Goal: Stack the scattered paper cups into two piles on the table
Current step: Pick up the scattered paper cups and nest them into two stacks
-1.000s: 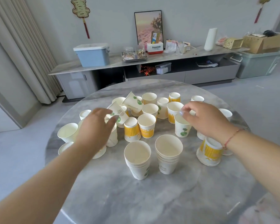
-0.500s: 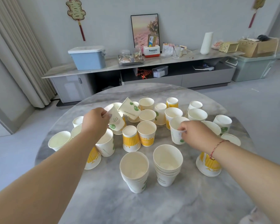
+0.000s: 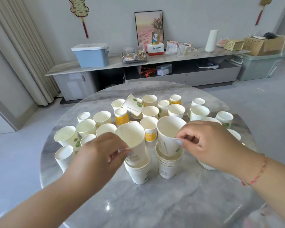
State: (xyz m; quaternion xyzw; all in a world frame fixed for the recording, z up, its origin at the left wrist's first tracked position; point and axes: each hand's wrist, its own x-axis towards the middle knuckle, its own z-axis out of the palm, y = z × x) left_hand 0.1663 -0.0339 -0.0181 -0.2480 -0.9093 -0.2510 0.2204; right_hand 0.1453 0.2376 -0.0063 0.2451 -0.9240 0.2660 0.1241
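Note:
Two short piles of white paper cups stand near the middle of the round marble table: the left pile and the right pile. My left hand grips a white cup by its rim, its base partly inside the left pile. My right hand pinches another white cup with a green leaf print, its base dipping into the right pile. Several loose cups, white and yellow-striped, stand scattered behind and to both sides. One cup lies tilted on others.
Loose cups crowd the table's far half, left edge and right side under my right wrist. Beyond the table runs a low grey cabinet with a blue box and clutter. A curtain hangs at the left.
Both hands picked up a cup from the scattered group and drew back toward me. Each cup now sits over its pile, the left over the left pile, the right over the right.

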